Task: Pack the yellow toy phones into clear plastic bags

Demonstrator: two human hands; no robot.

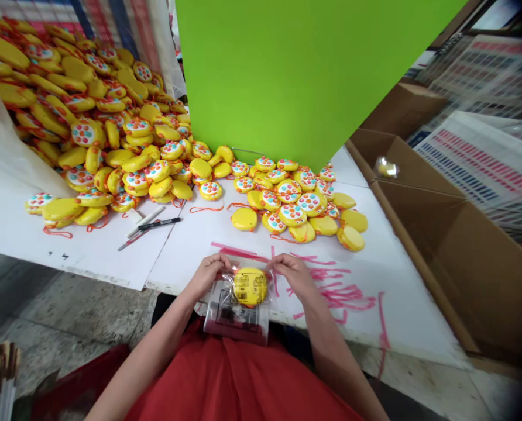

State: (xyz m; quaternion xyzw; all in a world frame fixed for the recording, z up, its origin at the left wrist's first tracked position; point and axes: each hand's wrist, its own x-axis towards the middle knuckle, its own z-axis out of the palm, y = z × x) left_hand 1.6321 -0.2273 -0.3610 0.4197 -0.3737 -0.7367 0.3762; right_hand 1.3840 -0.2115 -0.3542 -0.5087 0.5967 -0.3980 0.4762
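At the table's front edge, a clear plastic bag (270, 286) holds a round yellow toy (251, 286), with dark print and a barcode lying over the toy. My left hand (211, 271) pinches the bag's upper left corner. On the upper right corner, the fingers of my right hand (292, 273) are closed in a pinch. Beneath lies a clear bag or stack of bags (237, 327) with a black printed frame; how many there are I cannot tell. Beyond my hands sits a loose group of yellow toys (291, 213), some showing coloured dots on white, with orange cords.
A large heap of the same toys (81, 134) spills from a woven sack at the left. Pens (155, 224) lie in front of it. Behind stands a bright green panel (287, 76). An open cardboard box (467, 257) on the right has a bagged toy (386, 168) at its edge.
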